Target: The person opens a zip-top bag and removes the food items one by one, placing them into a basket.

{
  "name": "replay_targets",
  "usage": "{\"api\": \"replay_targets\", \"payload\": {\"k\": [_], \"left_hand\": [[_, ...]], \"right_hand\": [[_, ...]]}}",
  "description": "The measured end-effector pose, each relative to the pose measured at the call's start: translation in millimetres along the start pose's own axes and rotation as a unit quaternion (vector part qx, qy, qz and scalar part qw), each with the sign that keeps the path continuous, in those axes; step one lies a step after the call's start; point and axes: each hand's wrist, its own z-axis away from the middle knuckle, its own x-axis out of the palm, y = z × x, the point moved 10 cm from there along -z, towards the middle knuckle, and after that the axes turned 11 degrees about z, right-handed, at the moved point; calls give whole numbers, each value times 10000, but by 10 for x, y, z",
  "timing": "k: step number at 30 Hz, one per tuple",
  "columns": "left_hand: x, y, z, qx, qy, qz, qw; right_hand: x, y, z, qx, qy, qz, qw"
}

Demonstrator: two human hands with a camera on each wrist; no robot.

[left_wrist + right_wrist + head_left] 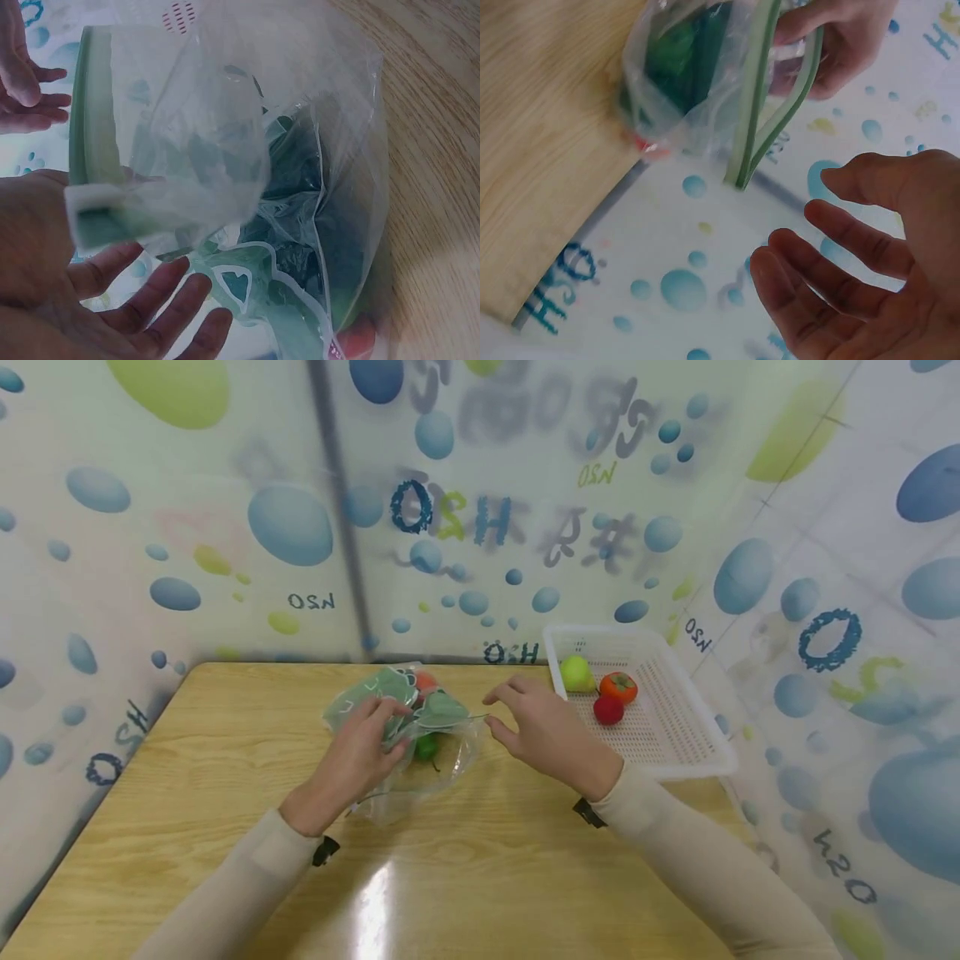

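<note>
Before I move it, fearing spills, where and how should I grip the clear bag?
Pinch the clear bag by the green zip strip at its mouth, probably near the corner, coming from the right: that straight edge juts toward the right hand, while the body looks slack.

A small curtained booth (480, 602); H2O-printed sheets (480, 560) on three sides; a wood-grain table (525, 860) within

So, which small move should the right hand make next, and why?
Perhaps the right hand should pinch one green strip of the bag and pull the opening wider: this hand is near and holds nothing, the left hand is at the opening, and the two strips stand only partly apart.
</note>
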Motion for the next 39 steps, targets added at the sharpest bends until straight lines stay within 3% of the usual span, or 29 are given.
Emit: {"api": "replay_targets", "payload": {"k": [6, 13, 18, 24, 31, 39], "left_hand": [[12, -69, -1, -177, -19, -97, 9998], [43, -73, -6, -69, -100, -343, 9993], [68, -112, -20, -102, -272, -480, 9984], [106, -185, -27, -329, -522, -453, 9971], [113, -190, -36, -295, -545, -338, 9975], [103, -207, -12, -281, -533, -266, 9978]], "right_hand": [[119, -396, 12, -477, 1, -146, 9988], [397, -759, -20, -992, -522, -421, 9928], [696, -882, -66, -1248, -1083, -197, 9860], [987, -851, -105, -978, -1531, 142, 9833], [1219, -728, -153, -448, -1706, 203, 9841], [1411, -672, -198, -222, -1719, 259, 9845]]}}
